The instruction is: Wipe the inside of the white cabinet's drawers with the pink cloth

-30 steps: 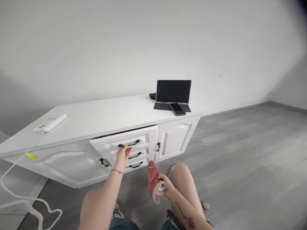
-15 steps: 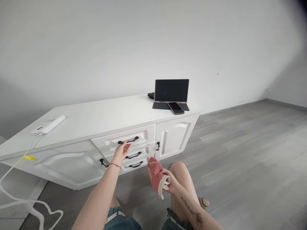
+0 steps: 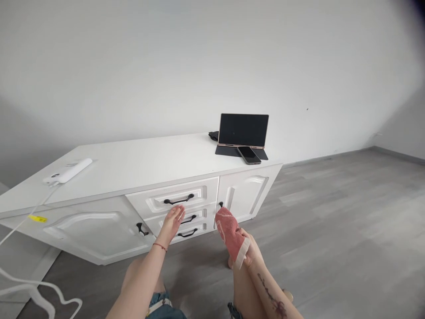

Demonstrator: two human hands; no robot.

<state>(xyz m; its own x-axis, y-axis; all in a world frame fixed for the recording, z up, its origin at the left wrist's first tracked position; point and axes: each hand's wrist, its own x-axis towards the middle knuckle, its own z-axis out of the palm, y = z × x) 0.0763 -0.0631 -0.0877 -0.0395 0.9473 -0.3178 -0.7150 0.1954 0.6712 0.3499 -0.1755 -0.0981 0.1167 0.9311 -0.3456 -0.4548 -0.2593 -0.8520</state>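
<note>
A pinkish-red sock point(image 3: 229, 231) with a cream cuff hangs from my right hand point(image 3: 251, 248), whose fingers are closed around it near the cuff. Its toe end points up and left, in front of the right cabinet door. My left hand point(image 3: 172, 220) is empty, fingers stretched out, just below the black handle of the top drawer point(image 3: 179, 199). It partly covers the middle drawer's handle point(image 3: 189, 219). All the drawers of the white cabinet point(image 3: 149, 166) are closed.
A tablet point(image 3: 244, 130) stands on the cabinet top at the right, with a phone point(image 3: 249, 155) lying before it. A white power strip point(image 3: 71, 172) sits at the left, its cable point(image 3: 25, 220) hanging over the edge. Grey floor point(image 3: 325, 230) extends to the right.
My left hand has come down off the top drawer's handle, and its fingers have straightened. The sock in my right hand has shifted right. The view has tilted slightly.
</note>
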